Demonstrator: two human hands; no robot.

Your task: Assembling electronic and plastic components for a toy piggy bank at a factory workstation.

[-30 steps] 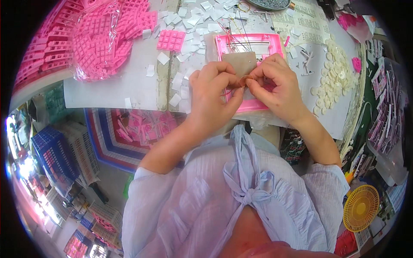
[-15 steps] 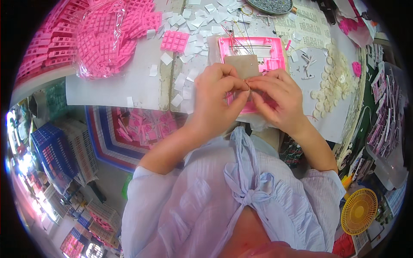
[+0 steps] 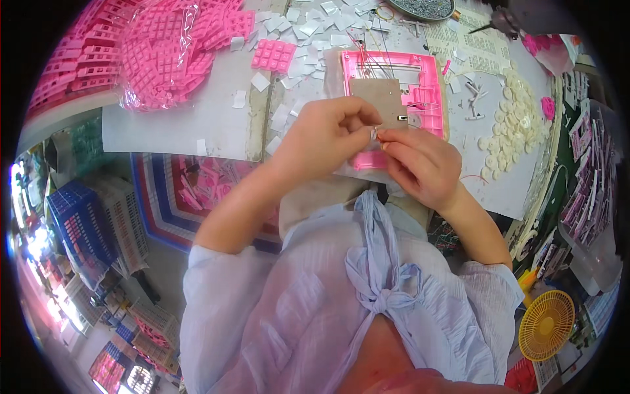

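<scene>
My left hand and my right hand meet over the front of a pink plastic casing. Both are closed in a pinch, fingertips almost touching. Between them is a small whitish-and-orange piece, perhaps a wire end; it is too small to make out fully. A flat brown board lies in the casing, partly hidden by my left hand. Thin red and dark wires rise from the casing's far side. A small black-and-silver part sits at the board's right edge.
Pink keypad pieces are heaped at the far left, one keypad lying apart. White paper squares are scattered behind. At right lie cream discs; a metal-tipped tool juts in above. A dish of small metal parts stands at the back.
My hands have shifted slightly, and the fingers of both have curled in closer around the small piece. More of the board's right edge shows. The metal-tipped tool now stands out at the upper right.
</scene>
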